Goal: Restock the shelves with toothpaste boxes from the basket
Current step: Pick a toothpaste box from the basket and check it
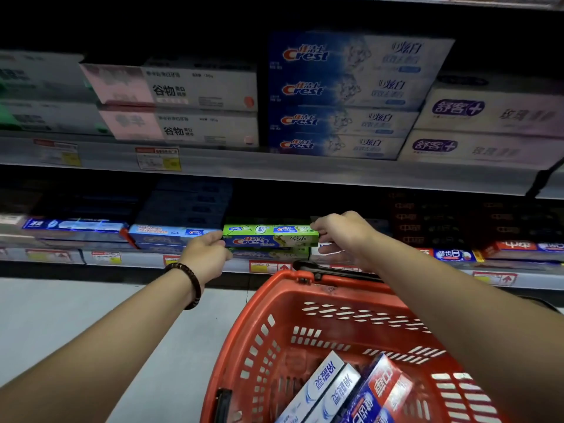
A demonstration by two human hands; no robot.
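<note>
At the lower shelf's front edge, two hands hold a green toothpaste box by its ends.
The left hand pinches the left end and the right hand curls over the right. The box lies flat on a second green box, with dark open room above it. Below, the red basket holds two white-blue boxes and a red-and-blue box.

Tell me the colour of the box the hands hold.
The box is green with a blue band, seen in head view.
</note>
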